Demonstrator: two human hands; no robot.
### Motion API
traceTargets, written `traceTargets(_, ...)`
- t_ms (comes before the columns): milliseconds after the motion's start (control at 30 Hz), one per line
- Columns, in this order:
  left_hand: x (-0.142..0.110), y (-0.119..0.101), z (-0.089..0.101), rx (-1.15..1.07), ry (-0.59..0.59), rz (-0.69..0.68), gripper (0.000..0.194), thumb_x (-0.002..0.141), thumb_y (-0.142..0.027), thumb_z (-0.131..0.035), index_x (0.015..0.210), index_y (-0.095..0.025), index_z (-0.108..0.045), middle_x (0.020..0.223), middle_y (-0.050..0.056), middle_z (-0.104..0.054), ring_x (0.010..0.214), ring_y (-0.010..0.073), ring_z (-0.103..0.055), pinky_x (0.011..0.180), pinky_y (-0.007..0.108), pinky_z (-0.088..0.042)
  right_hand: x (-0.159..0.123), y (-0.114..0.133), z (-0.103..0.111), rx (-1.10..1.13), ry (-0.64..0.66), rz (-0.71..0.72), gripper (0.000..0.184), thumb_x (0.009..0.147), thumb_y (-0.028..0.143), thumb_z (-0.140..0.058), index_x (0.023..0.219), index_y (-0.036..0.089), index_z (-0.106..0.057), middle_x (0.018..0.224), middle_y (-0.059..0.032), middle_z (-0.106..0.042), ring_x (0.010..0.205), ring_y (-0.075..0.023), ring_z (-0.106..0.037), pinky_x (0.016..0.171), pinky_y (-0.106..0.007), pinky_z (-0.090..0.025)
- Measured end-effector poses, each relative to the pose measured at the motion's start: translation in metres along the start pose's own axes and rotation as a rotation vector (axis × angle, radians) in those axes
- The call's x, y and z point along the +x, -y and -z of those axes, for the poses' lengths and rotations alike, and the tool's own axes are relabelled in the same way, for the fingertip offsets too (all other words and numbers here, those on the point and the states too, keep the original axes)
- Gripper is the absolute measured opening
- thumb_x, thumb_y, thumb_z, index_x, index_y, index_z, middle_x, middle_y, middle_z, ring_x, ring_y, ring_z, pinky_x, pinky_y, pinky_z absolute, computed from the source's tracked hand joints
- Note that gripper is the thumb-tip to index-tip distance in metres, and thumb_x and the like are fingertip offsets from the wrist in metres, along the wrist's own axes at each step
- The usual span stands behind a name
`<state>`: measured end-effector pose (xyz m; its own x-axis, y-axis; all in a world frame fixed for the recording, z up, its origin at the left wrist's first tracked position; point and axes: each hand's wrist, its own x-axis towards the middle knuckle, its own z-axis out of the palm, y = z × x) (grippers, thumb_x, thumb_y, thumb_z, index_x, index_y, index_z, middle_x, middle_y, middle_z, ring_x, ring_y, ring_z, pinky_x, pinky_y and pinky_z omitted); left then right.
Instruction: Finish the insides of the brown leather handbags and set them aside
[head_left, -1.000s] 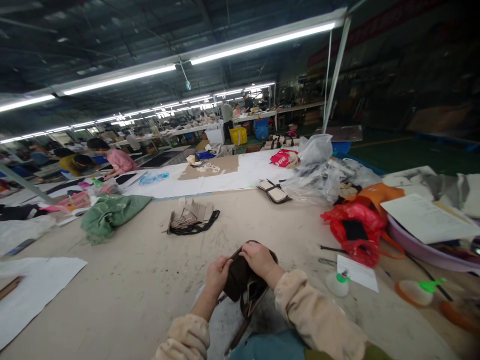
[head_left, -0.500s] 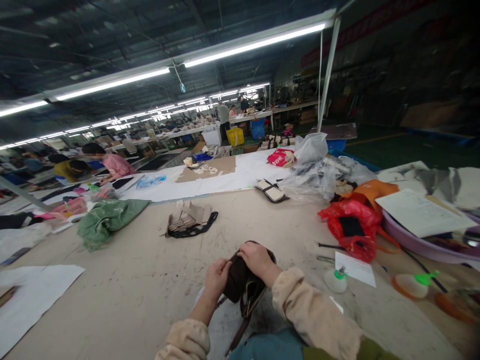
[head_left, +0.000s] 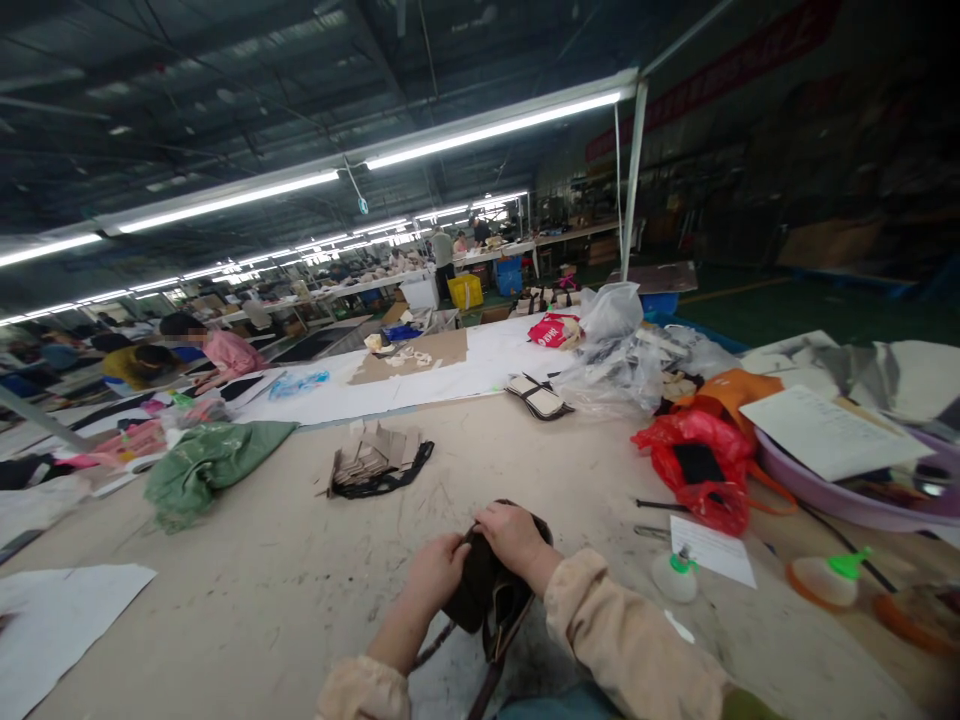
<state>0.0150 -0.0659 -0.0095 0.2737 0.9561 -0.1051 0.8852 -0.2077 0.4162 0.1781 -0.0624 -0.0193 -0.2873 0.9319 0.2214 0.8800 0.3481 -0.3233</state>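
A small dark brown bag with a strap is held over the near edge of the table. My left hand pinches its upper edge on the left side. My right hand grips the same edge a little further right, fingers bent over the top. The bag's opening faces toward me, and its strap hangs down at the front. My palms hide part of the upper edge. Beyond my hands lies a bundle of grey-beige pieces with black strips around it.
A strapped stack of pieces lies further back. Green cloth is on the left. On the right are a red plastic bag, a purple basin, a paper slip and green-topped bottles. Co-workers sit at the far left.
My view has tilted up slightly, so the table things shift in the picture. Both hands keep their hold on the bag's edge, with the left forearm a little more to the left.
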Motion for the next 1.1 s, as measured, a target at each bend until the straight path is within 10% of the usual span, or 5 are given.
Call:
traceTargets(400, 0.016, -0.011, -0.014, 0.099, -0.053, -0.017, 0.027, 0.085, -0.028, -0.039, 0.087, -0.020, -0.065, 0.081, 0.005, -0.068, 0.077, 0.0155, -0.060, 0.066, 0.024, -0.036, -0.005, -0.010, 0.014, 0.083, 0.045, -0.068, 0.037, 0.082, 0.030, -0.048, 0.119, 0.024, -0.046, 0.098, -0.0060, -0.065, 0.089, -0.0173, -0.060, 0.074, -0.025, -0.043)
traceTargets(1100, 0.017, -0.021, -0.009, 0.121, 0.011, 0.046, 0.027, 0.086, -0.030, -0.040, 0.081, -0.019, -0.064, 0.081, 0.003, -0.067, 0.076, 0.0125, -0.058, 0.064, 0.021, -0.032, 0.002, -0.019, 0.014, 0.000, 0.079, -0.136, 0.018, 0.083, 0.031, -0.045, 0.088, 0.024, -0.060, 0.088, -0.0019, -0.066, 0.082, -0.0163, -0.060, 0.068, -0.024, -0.041)
